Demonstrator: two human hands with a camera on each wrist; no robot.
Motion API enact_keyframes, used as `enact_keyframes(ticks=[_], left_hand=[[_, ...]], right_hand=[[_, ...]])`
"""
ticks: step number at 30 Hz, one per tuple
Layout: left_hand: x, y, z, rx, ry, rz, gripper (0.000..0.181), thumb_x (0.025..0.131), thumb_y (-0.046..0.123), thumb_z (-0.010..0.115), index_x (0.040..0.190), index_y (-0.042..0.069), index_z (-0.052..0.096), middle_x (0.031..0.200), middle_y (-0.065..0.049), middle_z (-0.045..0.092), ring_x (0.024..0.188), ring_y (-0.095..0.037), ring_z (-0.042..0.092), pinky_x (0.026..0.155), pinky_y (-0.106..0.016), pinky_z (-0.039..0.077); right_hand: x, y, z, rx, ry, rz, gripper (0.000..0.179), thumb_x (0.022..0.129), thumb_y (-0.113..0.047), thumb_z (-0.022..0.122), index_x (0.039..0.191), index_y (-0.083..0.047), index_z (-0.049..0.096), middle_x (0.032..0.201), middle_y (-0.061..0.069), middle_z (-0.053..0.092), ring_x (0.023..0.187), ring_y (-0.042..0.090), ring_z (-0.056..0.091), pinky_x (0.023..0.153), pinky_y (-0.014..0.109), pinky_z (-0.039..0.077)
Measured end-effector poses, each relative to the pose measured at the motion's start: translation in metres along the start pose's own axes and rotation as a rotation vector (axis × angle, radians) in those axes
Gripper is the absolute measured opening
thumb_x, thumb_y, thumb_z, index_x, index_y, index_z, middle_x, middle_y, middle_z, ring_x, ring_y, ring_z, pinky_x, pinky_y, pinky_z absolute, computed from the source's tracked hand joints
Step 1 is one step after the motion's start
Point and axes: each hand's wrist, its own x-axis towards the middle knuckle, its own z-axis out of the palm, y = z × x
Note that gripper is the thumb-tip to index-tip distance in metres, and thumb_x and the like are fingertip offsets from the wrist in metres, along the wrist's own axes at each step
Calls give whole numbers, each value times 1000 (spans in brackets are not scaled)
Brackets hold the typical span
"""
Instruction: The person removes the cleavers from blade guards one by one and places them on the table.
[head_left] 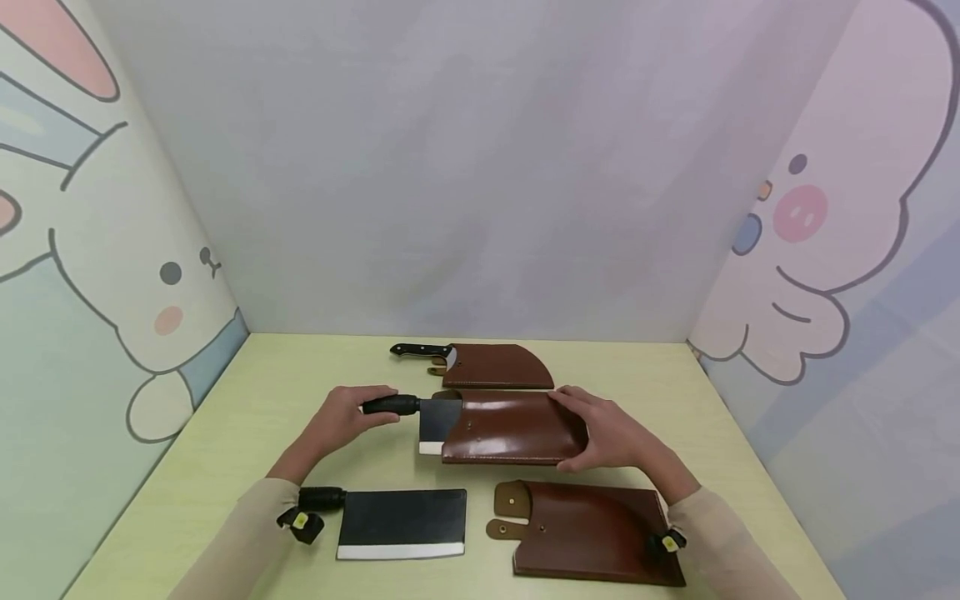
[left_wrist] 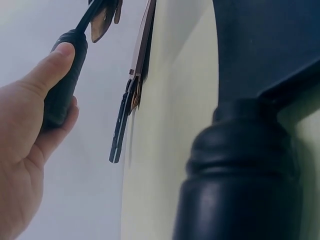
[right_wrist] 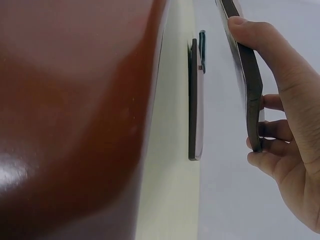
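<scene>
My left hand (head_left: 351, 417) grips the black handle of a cleaver (head_left: 437, 421), thumb along the handle in the left wrist view. Most of its blade is inside a glossy brown leather sheath (head_left: 517, 425); a strip of dark blade with a bright edge shows at the sheath's mouth. At the sheath's closed end, my right hand (head_left: 607, 429) holds it between thumb and fingers along the long sides. The right wrist view shows this sheath (right_wrist: 252, 85) edge-on, raised off the table, with the fingertips at its lower corner.
A second cleaver (head_left: 403, 521) lies bare at the front left, below my left wrist. An unfastened brown sheath (head_left: 592, 529) with two strap tabs lies front right under my right wrist. Behind, a sheathed knife (head_left: 495, 367) lies on the yellow table (head_left: 300, 367) near the back wall.
</scene>
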Motion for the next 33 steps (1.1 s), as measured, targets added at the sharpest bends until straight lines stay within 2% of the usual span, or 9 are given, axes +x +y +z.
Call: enact_keyframes(ticks=[7,15,21,28,33], left_hand=[[-2,-3,-4,-17,5,18,42,84,27,85,122,9,76,118,-10,75,98,-21,73,76,-35,60],[-6,-7,-10,-49,-2,-42,45,83,27,86,122,7,76,120,-13,74,101,-24,72,75,-34,60],[-7,-9,-11,-69,-4,-59,44,82,27,87,121,8,76,119,-13,74,99,-25,72,71,-29,58],[-8,-11,-8,-48,6,-42,44,83,26,86,122,8,75,120,-12,74,106,-30,72,80,-40,61],[-8,-11,-8,-42,-11,-34,44,83,25,85,123,9,75,121,-12,73,108,-31,72,82,-41,61]], right_hand=[[0,0,-1,7,-9,3,109,67,-57,91,157,-21,42,154,6,45,124,30,59,91,49,54],[-2,1,-1,9,-8,13,109,67,-57,91,157,-22,41,155,10,45,126,33,59,91,49,55],[-3,1,-1,11,-8,7,109,67,-55,92,158,-21,41,155,12,44,126,35,59,92,50,55],[-2,2,-2,6,-8,6,109,67,-56,91,157,-21,41,154,13,45,125,34,59,91,49,55],[-2,3,-2,7,-1,-7,109,66,-56,92,157,-21,43,153,13,46,123,34,61,90,49,56]])
